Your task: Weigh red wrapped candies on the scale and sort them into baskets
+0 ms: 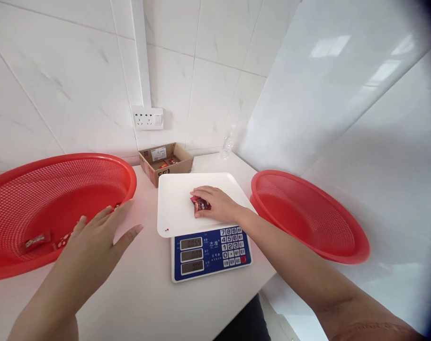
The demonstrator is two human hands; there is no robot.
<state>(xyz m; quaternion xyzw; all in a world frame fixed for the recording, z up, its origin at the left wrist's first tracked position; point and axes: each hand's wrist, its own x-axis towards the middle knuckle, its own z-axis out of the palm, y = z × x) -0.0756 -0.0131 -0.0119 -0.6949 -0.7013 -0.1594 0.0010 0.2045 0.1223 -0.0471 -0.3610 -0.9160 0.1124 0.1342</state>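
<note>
My right hand [215,202] rests on the white tray [180,189] of a blue-faced scale [210,253], with its fingers closed on a small red packet [200,204]. My left hand [98,237] hovers open, fingers spread, over the near rim of the big red basket [59,189] on the left. It holds nothing. A couple of small red packets [36,240] lie in that basket near the hand.
A second red basket [308,213] sits to the right of the scale. A small open cardboard box [166,162] with red packets stands behind the scale by the tiled wall, below a wall socket [148,118]. A clear plastic bottle [227,146] stands in the corner.
</note>
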